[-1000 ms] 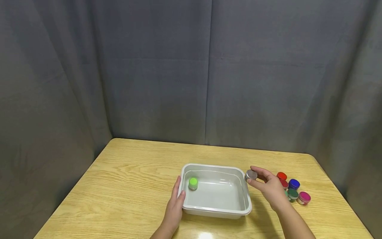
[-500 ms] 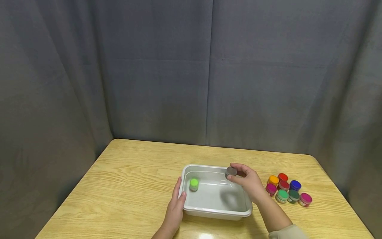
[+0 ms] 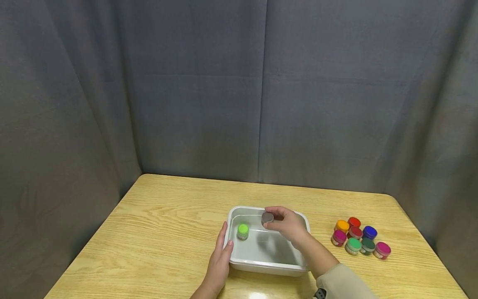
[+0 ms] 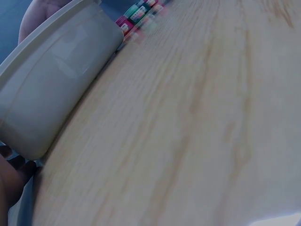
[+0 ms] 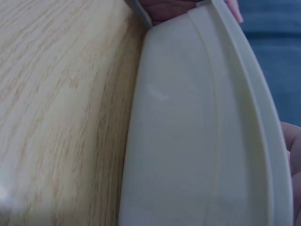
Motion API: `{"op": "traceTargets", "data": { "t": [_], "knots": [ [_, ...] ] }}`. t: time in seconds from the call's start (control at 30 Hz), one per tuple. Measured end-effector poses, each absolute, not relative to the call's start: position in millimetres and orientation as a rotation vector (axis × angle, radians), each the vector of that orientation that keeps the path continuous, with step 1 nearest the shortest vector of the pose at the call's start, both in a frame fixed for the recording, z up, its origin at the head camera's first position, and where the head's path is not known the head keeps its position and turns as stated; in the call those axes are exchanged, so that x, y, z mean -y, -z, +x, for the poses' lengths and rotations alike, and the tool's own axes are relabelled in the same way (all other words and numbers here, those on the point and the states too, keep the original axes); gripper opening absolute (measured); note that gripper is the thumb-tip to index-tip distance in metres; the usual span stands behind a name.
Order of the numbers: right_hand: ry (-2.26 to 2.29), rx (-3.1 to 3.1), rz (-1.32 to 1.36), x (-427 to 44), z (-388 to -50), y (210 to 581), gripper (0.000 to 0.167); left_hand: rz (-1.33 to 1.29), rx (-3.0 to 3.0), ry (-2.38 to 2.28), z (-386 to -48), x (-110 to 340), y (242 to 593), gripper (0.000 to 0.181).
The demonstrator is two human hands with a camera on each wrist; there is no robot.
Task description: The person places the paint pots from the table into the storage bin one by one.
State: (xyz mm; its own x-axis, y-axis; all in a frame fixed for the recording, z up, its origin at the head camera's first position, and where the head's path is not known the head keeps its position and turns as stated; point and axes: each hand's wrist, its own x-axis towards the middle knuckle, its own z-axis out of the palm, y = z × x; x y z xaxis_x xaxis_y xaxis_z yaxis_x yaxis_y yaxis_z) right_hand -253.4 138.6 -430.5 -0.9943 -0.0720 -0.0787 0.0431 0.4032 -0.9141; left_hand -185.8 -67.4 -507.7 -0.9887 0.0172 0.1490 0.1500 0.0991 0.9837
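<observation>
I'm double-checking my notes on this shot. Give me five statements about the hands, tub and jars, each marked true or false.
1. The right hand holds the grey jar. True.
2. No jar stands in the tub. False: the lime jar stands inside.
3. The left hand touches the tub. True.
4. The grey jar touches the lime jar. False: a gap shows between them.
5. In the head view, the blue jar is right of the orange jar. True.

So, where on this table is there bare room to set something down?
Free: the table left of the left hand, and the strip between tub and curtain. Crowded: right of the tub, by eight jars; over it, by the right hand.
</observation>
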Motion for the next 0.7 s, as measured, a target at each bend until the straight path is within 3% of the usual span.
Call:
{"op": "traceTargets", "data": {
  "t": [0.7],
  "knots": [
    [1.493,-2.548,-0.082,-109,-269,458,0.044,-0.187,2.264,2.064,-187,68,508,0.054]
  ]
}}
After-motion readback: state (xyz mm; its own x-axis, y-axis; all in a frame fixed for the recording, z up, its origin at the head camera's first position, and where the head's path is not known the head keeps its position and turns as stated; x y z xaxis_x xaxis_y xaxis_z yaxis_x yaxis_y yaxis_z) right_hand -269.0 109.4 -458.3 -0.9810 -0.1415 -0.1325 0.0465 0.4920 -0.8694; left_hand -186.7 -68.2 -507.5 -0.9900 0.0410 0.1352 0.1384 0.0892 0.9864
